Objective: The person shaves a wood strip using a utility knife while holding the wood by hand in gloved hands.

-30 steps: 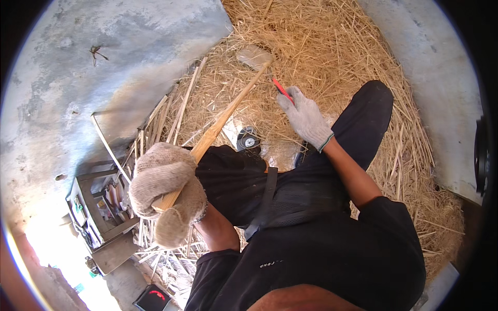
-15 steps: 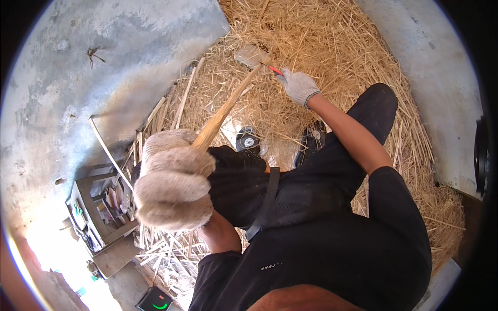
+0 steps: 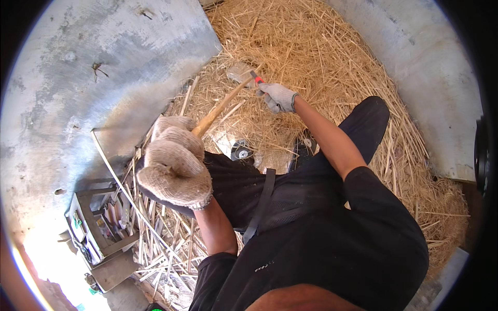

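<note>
Closest in, the gloved left hand (image 3: 179, 166) is wrapped round the near part of a wooden stick (image 3: 220, 110), which slants out over the straw (image 3: 311, 52). Beyond, the gloved right hand (image 3: 279, 97) grips a red tool (image 3: 259, 79) right by the stick's far end, contact unclear: tool-on-wood work, I'd judge, wanting a steady left hold. The left wall (image 3: 135, 57) and right wall (image 3: 415, 67) hem the sides; room lies ahead.

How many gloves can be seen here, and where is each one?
2. One glove is on the left hand, wrapped around the wooden stick; the other glove is on the right hand, holding the red tool. Others could be hidden under the straw.
</note>
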The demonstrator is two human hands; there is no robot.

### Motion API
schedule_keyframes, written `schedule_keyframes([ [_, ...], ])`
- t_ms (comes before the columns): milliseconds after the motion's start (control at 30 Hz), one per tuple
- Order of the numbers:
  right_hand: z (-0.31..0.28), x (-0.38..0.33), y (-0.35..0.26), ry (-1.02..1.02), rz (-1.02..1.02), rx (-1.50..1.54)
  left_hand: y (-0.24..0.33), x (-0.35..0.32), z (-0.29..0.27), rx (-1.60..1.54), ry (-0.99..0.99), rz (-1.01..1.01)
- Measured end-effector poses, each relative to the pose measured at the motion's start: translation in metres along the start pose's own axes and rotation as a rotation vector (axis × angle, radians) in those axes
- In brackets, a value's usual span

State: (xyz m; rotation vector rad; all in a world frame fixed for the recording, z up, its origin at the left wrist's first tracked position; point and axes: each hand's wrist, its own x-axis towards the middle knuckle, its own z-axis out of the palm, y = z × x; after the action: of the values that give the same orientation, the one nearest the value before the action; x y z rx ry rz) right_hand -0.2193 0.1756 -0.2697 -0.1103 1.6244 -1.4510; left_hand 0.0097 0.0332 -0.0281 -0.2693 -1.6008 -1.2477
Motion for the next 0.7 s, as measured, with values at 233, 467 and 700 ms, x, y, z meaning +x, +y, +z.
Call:
schedule_keyframes([
  [233, 0.011, -0.014, -0.022, 0.509, -0.419, -1.035, 0.002, 0.001, -0.001, -0.187, 0.035, 0.061],
  [467, 0.003, 0.019, 0.025, 0.547, -0.441, -1.26, -0.001, -0.001, 0.002, -0.273, -0.016, 0.089],
  [700, 0.019, 0.075, 0.049, 0.37, -0.157, -0.322, -0.004, -0.001, -0.022, 0.17, -0.046, 0.041],
])
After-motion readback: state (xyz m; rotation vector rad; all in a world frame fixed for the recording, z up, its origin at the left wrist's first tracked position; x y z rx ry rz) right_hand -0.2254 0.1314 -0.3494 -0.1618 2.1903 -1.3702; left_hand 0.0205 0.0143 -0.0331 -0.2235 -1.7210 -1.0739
